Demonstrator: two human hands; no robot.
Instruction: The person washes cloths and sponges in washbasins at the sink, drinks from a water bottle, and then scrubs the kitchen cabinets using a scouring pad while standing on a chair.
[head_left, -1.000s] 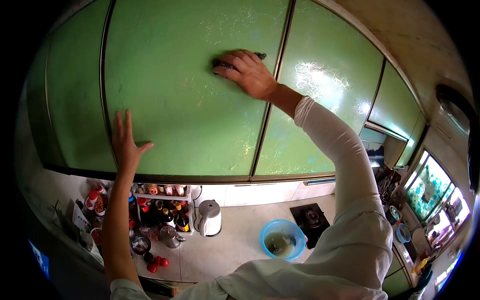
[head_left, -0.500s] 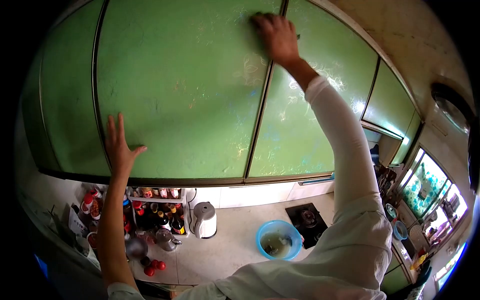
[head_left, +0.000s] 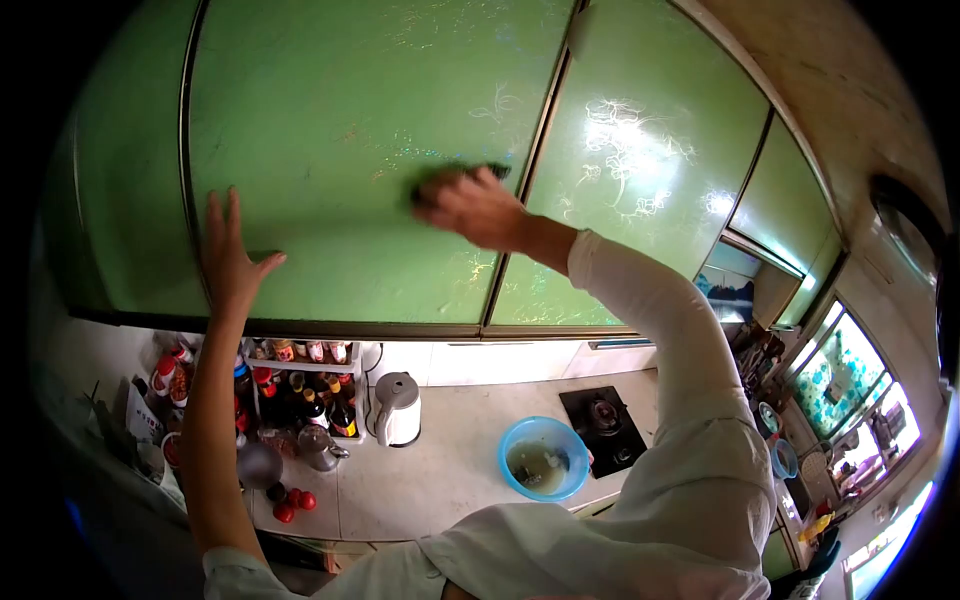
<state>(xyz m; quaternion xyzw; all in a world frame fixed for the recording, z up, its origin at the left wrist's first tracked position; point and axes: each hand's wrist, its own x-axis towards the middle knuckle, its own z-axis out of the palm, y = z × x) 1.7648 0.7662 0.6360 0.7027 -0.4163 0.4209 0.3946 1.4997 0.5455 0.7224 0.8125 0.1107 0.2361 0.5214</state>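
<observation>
Above the counter, a green cabinet door [head_left: 330, 130] with faint shiny floral line patterns fills the upper view. My left hand [head_left: 233, 262] lies against its lower left part, fingers stretched and thumb out, holding nothing. Toward the door's right edge, my right hand [head_left: 475, 210] presses a dark cloth [head_left: 430, 192] to the surface. Motion blurs that hand, and its fingers cover most of the cloth. The neighbouring green door [head_left: 610, 200] reflects bright light.
On the counter [head_left: 420, 480] below stand a white electric kettle [head_left: 400, 408], a blue basin [head_left: 512, 440] of murky water and a black stove [head_left: 604, 425]. Several bottles [head_left: 318, 400] fill a rack on the left, near red tomatoes [head_left: 293, 503]. A window [head_left: 845, 380] is at right.
My right hand has swept down and left across the door with the cloth, from its top right edge. My left hand stays on the door. The view has shifted slightly.
</observation>
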